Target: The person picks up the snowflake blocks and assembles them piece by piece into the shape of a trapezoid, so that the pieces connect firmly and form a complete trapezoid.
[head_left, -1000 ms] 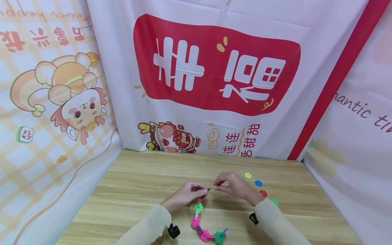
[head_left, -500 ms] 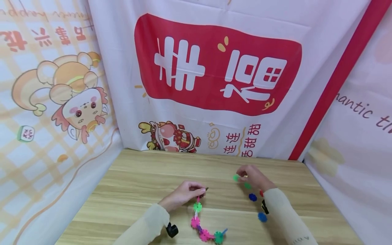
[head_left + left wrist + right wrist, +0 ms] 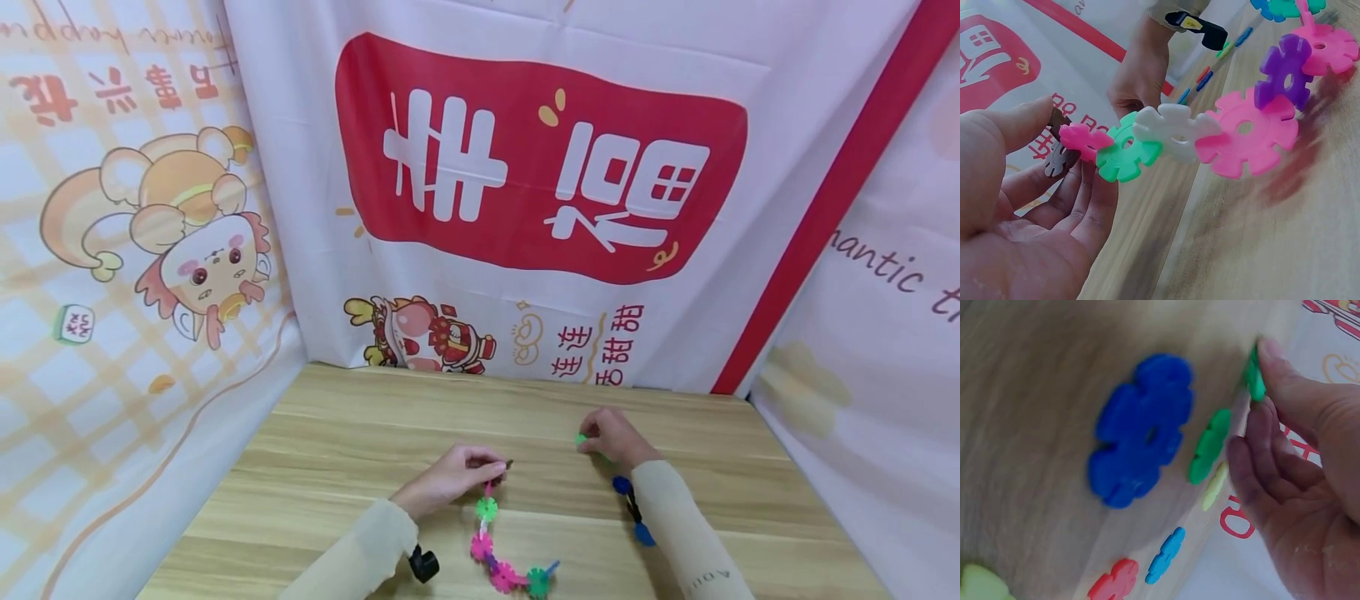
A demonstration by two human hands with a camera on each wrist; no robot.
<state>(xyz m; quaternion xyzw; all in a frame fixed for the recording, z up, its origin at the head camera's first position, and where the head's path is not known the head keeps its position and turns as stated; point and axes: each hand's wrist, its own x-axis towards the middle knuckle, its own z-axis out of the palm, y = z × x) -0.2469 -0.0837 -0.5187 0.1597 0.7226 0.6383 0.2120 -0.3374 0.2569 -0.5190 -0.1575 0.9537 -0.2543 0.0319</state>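
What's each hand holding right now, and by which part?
Left hand pinches the chain of snowflake discs at its top end piece, which is brownish. Right hand pinches a loose green disc by its edge with the fingers.

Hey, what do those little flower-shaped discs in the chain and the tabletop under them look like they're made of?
The chain of notched flower-shaped discs looks like moulded plastic: solid bright pink, green, white and purple, smooth, with clean slots and centre holes. The loose blue disc looks the same. The light wooden tabletop shows printed-looking grain with a smooth matt finish, probably laminate rather than solid wood, though that stays open.
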